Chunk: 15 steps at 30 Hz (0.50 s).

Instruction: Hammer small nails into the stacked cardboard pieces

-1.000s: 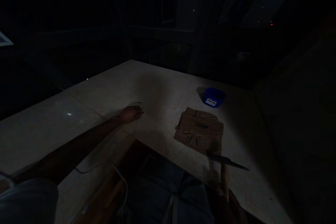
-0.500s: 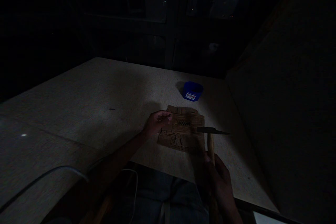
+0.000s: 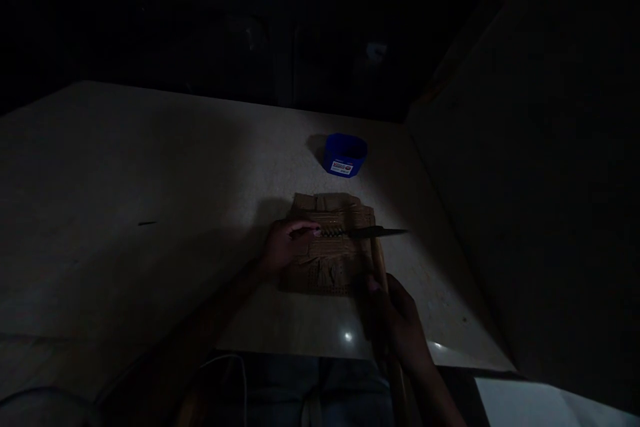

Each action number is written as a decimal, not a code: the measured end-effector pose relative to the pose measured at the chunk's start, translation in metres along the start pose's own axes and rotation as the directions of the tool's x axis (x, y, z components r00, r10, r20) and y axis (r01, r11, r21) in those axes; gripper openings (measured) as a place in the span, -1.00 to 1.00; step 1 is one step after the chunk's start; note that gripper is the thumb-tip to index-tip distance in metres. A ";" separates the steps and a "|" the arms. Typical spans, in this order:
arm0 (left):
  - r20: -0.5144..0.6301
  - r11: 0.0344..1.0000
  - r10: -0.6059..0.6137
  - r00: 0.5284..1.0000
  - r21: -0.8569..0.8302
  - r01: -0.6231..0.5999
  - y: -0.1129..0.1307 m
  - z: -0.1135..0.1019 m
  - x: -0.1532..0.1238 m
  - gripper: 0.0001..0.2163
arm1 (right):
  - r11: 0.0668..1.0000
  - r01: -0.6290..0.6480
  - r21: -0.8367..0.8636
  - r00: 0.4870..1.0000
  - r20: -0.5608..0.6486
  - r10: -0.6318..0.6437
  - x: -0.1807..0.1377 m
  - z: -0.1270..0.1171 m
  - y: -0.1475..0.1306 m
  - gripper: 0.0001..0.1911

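Layered brown cardboard (image 3: 325, 250) lies on the table near its front edge. Across its middle runs a short zigzag row of dark nail-like pieces (image 3: 333, 232). My left hand (image 3: 285, 245) rests at the cardboard's left side, thumb and fingertips pinched at the left end of that row; what is between them is too small and dark to make out. My right hand (image 3: 403, 323) is wrapped round the wooden handle of a hammer (image 3: 380, 260). The dark hammer head (image 3: 375, 232) hangs over the right part of the cardboard, at the row's right end.
A blue plastic tub (image 3: 345, 157) with a white label stands behind the cardboard. One thin dark nail-like piece (image 3: 147, 223) lies far left on the pale table (image 3: 200, 167). A panel (image 3: 490, 180) rises along the right side. A white cable (image 3: 244, 373) hangs at the front edge.
My left fingertips have come down to the row on the cardboard. The hammer head has shifted toward the row's right end. The view has tilted down and turned slightly right.
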<state>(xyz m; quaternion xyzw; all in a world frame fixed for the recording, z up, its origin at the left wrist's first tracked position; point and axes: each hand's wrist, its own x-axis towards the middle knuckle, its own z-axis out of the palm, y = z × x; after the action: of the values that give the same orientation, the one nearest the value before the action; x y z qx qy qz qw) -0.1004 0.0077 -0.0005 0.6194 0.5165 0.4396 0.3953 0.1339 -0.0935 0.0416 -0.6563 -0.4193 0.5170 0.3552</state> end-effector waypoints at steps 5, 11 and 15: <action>0.126 0.982 0.153 0.980 0.092 -0.166 0.003 -0.003 0.007 -0.87 | 1.000 -0.014 -0.017 1.000 0.000 0.014 -0.002 0.000 -0.005 -0.49; 0.219 0.947 0.205 0.954 0.201 -0.250 -0.002 -0.006 0.010 -0.84 | 0.998 -0.003 -0.071 1.000 0.020 0.004 0.001 -0.004 -0.001 -0.49; 0.235 0.935 0.211 0.949 0.233 -0.266 -0.002 -0.005 0.009 -0.82 | 0.998 0.002 -0.063 1.000 0.016 -0.001 0.001 -0.004 -0.002 -0.50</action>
<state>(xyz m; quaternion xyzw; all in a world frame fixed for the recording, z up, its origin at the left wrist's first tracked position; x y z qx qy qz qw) -0.1047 0.0167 0.0006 0.7667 0.4470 0.3457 0.3049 0.1374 -0.0923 0.0439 -0.6625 -0.4388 0.5085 0.3316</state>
